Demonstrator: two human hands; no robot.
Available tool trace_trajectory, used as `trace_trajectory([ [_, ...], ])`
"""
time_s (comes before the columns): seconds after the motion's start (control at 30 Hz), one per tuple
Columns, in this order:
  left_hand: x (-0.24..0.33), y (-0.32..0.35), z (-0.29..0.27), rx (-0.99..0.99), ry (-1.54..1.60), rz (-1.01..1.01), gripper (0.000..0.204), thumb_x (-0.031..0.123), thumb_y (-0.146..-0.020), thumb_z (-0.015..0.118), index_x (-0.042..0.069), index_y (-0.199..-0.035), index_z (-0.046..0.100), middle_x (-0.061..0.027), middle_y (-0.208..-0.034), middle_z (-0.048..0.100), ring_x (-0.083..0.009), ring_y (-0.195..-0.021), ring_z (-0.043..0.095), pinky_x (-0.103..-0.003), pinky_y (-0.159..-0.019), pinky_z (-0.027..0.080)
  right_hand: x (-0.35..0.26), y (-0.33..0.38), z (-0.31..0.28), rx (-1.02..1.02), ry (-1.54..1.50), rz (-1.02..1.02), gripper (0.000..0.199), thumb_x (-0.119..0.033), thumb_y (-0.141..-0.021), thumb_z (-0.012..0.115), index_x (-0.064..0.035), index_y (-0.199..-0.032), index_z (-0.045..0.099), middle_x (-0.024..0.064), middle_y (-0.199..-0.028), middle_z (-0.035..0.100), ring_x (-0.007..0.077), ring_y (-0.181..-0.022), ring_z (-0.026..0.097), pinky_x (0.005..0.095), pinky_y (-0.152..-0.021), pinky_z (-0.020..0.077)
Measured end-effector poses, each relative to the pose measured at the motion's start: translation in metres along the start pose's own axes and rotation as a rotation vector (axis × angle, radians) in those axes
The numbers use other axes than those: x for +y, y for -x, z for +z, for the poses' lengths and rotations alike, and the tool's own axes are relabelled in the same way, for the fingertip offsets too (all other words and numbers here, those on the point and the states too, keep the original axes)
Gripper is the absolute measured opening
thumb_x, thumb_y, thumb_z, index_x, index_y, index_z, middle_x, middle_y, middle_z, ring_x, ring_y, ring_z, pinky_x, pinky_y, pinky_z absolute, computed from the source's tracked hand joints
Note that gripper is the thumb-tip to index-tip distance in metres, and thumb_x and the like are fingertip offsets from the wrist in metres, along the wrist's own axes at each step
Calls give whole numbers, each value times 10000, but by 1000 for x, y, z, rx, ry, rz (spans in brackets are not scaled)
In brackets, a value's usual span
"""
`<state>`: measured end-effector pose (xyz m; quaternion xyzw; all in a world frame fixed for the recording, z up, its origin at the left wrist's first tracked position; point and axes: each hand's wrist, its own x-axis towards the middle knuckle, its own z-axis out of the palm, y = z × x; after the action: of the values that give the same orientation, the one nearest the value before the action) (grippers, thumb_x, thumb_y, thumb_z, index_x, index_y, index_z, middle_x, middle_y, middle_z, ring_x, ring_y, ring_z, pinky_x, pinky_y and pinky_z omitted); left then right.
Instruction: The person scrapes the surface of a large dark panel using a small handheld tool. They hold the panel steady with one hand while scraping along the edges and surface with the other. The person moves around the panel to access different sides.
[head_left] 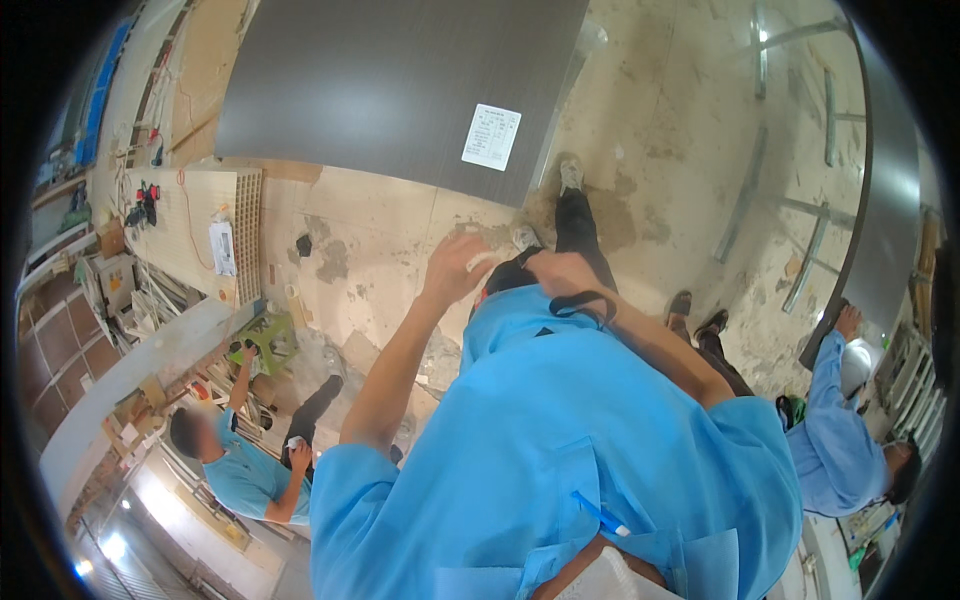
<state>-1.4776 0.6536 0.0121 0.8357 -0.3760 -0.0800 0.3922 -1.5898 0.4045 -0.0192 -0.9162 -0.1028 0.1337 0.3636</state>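
Both hands: left hand [452,268] pinches white strip [481,262]; right hand [562,272] beside it.

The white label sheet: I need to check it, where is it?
Head view, upper middle: the white label sheet sits near the dark grey panel's lower right corner, above the left hand.

A large dark grey panel [400,90] lies flat on the stained concrete floor [680,130], with a white paper label [491,137] stuck near its lower right corner. A second dark panel [885,200] curves along the right edge, and a co-worker in a blue shirt [835,440] has a hand at its lower end. Metal strips [790,215] lie scattered on the floor beside it. At left, a pale plywood sheet [190,230] carries small tools. Below it, another person in a blue shirt [245,470] crouches near a green plastic stool [268,335].
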Motion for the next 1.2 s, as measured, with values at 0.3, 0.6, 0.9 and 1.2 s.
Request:
trace_trajectory([
  [0.3, -1, -165, 45, -28, -409, -3, 585, 286, -1059, 665, 105, -1602, 546, -114, -1679, 511, -395, -1561, 424, -553, -1283, 333, 103, 25, -68, 456, -746, 739, 307, -98, -1017, 592, -5, -1301, 661, 137, -877, 766, 180, -746, 747, 347, -696, 597],
  [0.6, -27, -282, 68, -64, -556, -51, 598, 370, -1141, 485, 225, -1717, 410, -66, -1780, 383, -379, -1656, 283, -619, -1347, 186, 135, 134, -96, 1005, -1236, 900, 340, -68, -990, 588, -43, -1328, 609, 92, -934, 749, 178, -780, 711, 347, -710, 609],
  [0.9, -49, -458, 83, -39, -638, -84, 567, 377, -1156, 461, 268, -1711, 424, -58, -1790, 360, -383, -1654, 278, -618, -1350, 174, 256, 89, -183, 921, -1068, 887, 111, -131, -1050, 649, -38, -1108, 652, 50, -808, 671, 130, -621, 604, 329, -565, 508],
  [1.2, -62, -558, 87, -57, -616, -134, 554, 384, -1166, 438, 282, -1710, 431, -54, -1790, 359, -389, -1647, 287, -612, -1348, 169, 369, -13, -403, 815, -358, 833, 299, -274, -1027, 728, 14, -1101, 698, 57, -845, 701, 166, -731, 602, 348, -678, 491],
])
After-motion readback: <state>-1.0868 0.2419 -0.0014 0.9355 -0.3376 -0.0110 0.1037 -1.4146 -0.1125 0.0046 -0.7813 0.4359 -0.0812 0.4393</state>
